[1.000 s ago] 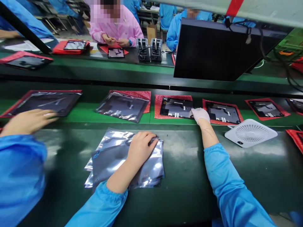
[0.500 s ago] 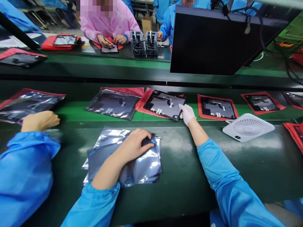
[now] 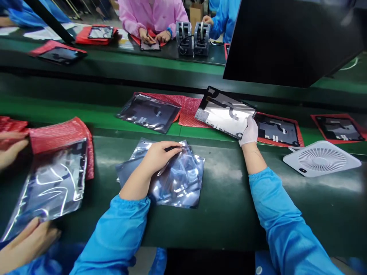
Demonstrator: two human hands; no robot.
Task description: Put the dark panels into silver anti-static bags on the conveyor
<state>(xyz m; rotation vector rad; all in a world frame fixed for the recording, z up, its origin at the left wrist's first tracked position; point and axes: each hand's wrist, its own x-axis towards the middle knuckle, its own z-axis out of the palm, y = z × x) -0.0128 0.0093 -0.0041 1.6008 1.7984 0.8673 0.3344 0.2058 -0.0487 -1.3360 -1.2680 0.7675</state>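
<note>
My left hand point(image 3: 159, 156) rests on a pile of silvery anti-static bags point(image 3: 177, 181) on the dark bench, its fingers pinching the top bag's edge. My right hand point(image 3: 249, 131), in a white glove, grips a flat shiny panel point(image 3: 225, 110) by its near right corner and holds it tilted up off a red bubble-wrap sheet point(image 3: 190, 110) on the green belt.
A co-worker's hands point(image 3: 11, 149) at the left hold a bagged panel point(image 3: 54, 183) with red bubble wrap. More panels point(image 3: 150, 110) on red sheets lie along the belt. A white fan point(image 3: 321, 158) sits at the right. A black monitor point(image 3: 289, 38) hangs above. People work across the line.
My right hand has lifted the panel off its red sheet and tilted it up. My left hand has pinched up the top bag. The co-worker has picked up a bagged panel.
</note>
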